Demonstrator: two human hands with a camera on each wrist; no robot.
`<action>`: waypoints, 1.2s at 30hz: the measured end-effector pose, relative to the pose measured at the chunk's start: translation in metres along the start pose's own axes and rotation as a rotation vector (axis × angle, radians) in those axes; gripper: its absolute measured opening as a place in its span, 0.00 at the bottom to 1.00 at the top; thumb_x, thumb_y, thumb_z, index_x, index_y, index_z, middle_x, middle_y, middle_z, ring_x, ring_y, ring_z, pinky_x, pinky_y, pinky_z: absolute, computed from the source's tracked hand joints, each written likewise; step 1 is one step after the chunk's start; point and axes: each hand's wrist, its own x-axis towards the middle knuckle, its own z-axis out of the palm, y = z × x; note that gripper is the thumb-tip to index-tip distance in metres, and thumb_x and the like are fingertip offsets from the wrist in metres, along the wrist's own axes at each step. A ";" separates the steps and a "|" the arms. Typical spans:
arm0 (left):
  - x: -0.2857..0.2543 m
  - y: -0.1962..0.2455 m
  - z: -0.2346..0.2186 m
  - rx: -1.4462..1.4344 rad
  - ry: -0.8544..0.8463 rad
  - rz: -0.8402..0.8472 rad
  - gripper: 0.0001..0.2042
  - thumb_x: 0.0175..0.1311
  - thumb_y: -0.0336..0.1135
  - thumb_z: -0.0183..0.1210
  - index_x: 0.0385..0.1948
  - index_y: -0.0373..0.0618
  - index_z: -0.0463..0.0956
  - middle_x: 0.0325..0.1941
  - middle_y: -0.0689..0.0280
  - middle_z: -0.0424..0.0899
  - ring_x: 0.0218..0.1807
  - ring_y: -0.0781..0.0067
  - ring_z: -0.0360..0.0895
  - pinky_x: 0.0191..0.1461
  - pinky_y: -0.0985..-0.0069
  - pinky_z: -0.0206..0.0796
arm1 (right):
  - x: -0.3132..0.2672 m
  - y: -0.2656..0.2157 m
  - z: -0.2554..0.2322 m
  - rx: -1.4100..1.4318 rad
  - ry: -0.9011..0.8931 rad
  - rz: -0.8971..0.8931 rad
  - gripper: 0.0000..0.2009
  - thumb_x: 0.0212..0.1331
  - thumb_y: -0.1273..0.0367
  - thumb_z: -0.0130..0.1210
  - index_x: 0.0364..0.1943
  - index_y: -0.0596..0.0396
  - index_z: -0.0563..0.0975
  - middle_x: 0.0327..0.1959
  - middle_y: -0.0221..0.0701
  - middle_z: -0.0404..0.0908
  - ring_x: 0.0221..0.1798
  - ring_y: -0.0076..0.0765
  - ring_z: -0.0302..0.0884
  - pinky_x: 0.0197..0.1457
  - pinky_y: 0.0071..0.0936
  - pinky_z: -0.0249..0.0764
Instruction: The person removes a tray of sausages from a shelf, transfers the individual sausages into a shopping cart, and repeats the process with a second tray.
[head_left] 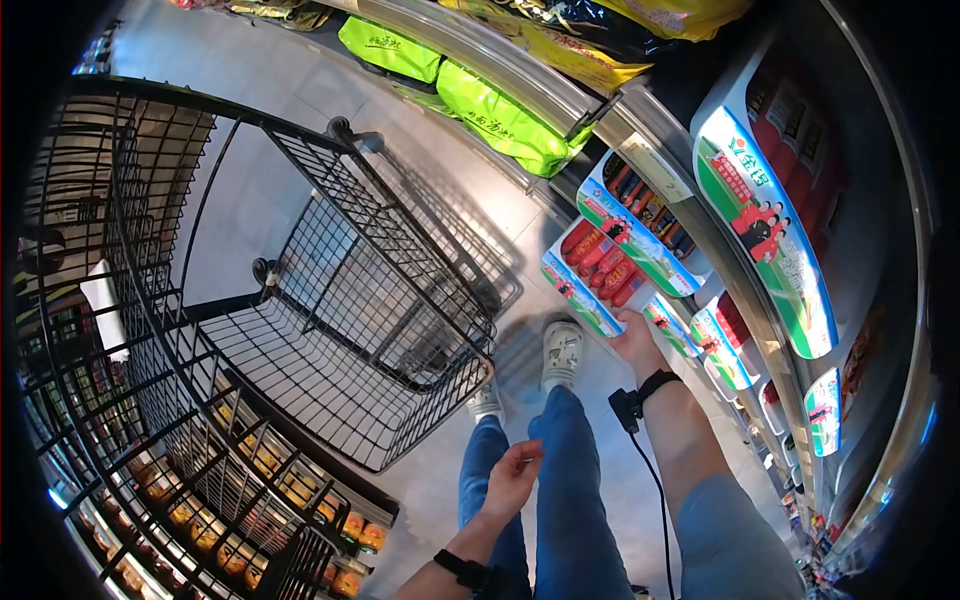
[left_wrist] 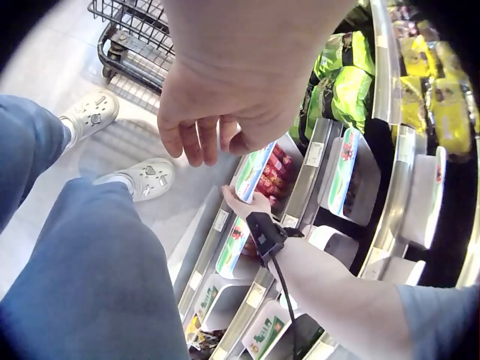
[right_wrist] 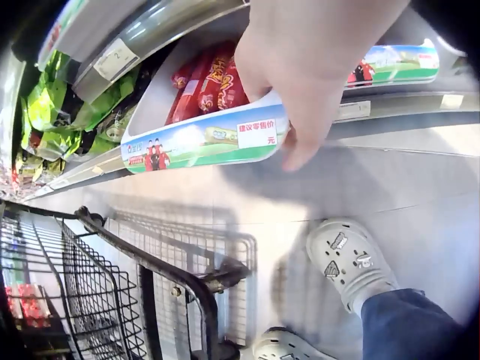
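My right hand reaches down to a low shelf and holds the near end of a white display tray filled with red sausages. In the right wrist view the thumb of that hand lies over the tray's printed front wall, while the fingers behind it are hidden. From the left wrist the same hand shows at the tray's end. My left hand hangs free above my thigh, fingers loosely curled, holding nothing.
A black wire shopping cart stands on the grey floor to my left. The shelving on the right carries more sausage trays, with green bags further along. My white shoes stand between cart and shelf.
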 end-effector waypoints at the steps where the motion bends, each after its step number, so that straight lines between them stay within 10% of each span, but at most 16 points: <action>1: -0.001 0.002 0.000 -0.002 0.002 0.000 0.14 0.61 0.24 0.48 0.48 0.43 0.70 0.44 0.65 0.77 0.46 0.77 0.71 0.53 0.79 0.62 | 0.003 -0.001 -0.003 0.040 -0.045 0.027 0.14 0.54 0.73 0.41 0.44 0.63 0.68 0.45 0.44 0.72 0.50 0.44 0.72 0.57 0.40 0.69; 13: -0.001 -0.003 -0.018 -0.040 0.014 0.073 0.14 0.61 0.26 0.48 0.49 0.42 0.69 0.43 0.65 0.77 0.42 0.80 0.72 0.47 0.82 0.63 | -0.017 0.074 -0.045 0.165 -0.273 0.156 0.14 0.52 0.76 0.43 0.42 0.72 0.70 0.41 0.50 0.74 0.48 0.42 0.74 0.51 0.29 0.71; 15: -0.004 0.002 -0.021 -0.009 0.014 0.083 0.13 0.61 0.25 0.48 0.48 0.42 0.69 0.43 0.64 0.77 0.43 0.79 0.72 0.48 0.82 0.63 | -0.059 0.078 -0.039 -1.255 -0.287 -0.451 0.16 0.47 0.77 0.46 0.44 0.70 0.70 0.40 0.50 0.74 0.47 0.45 0.74 0.52 0.32 0.71; 16: -0.004 0.004 -0.023 0.002 0.016 0.099 0.13 0.61 0.25 0.48 0.48 0.41 0.70 0.43 0.64 0.77 0.43 0.79 0.72 0.48 0.81 0.63 | -0.067 0.081 -0.037 -1.251 -0.279 -0.458 0.16 0.47 0.77 0.46 0.44 0.70 0.70 0.40 0.50 0.74 0.47 0.45 0.74 0.52 0.32 0.71; 18: -0.007 0.008 -0.027 0.023 0.008 0.121 0.13 0.61 0.25 0.48 0.48 0.41 0.70 0.43 0.64 0.77 0.44 0.79 0.72 0.49 0.81 0.63 | -0.075 0.092 -0.043 0.103 -0.151 0.072 0.14 0.45 0.78 0.48 0.39 0.72 0.70 0.40 0.48 0.73 0.47 0.49 0.73 0.55 0.39 0.68; 31: -0.047 0.036 -0.050 0.245 0.011 0.312 0.15 0.60 0.32 0.54 0.49 0.41 0.69 0.46 0.62 0.76 0.46 0.75 0.71 0.51 0.77 0.64 | -0.258 0.121 -0.108 -0.242 -0.046 0.088 0.24 0.38 0.81 0.48 0.48 0.67 0.69 0.42 0.40 0.75 0.44 0.41 0.74 0.50 0.33 0.68; 36: -0.072 0.031 -0.039 0.535 -0.081 0.180 0.39 0.54 0.39 0.60 0.66 0.46 0.46 0.60 0.50 0.66 0.57 0.58 0.67 0.55 0.71 0.64 | -0.345 0.111 -0.112 -0.257 -0.083 0.052 0.28 0.40 0.80 0.48 0.54 0.63 0.66 0.48 0.38 0.72 0.51 0.40 0.71 0.56 0.35 0.66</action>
